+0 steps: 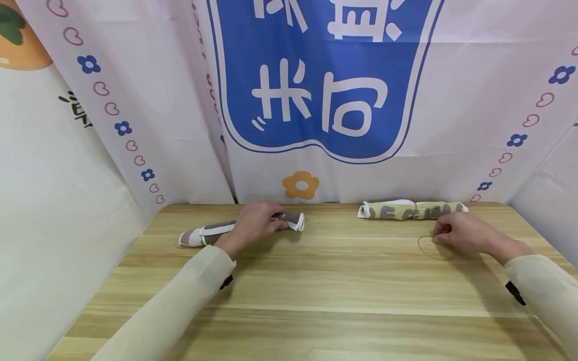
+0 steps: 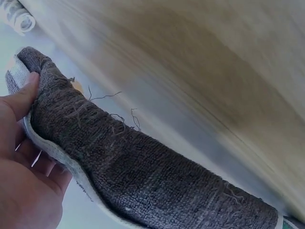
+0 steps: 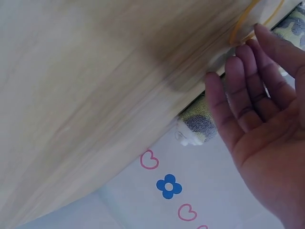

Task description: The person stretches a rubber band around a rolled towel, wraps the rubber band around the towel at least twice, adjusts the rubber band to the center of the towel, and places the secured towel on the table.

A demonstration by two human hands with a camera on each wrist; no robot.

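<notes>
A grey-brown rolled towel with white edging lies toward the left of the table. My left hand grips it near its right end, thumb on top and fingers beneath, as the left wrist view shows. Loose threads stick out of the terry cloth. On the right, my right hand pinches a thin yellow rubber band between thumb and index finger; the band hangs as a loop. Just behind that hand lies a green patterned rolled towel, tied round its middle with a band.
The wood-grain table reaches back to a white hanging cloth with a blue printed sign, hearts and flowers. Both rolls lie near the table's back edge.
</notes>
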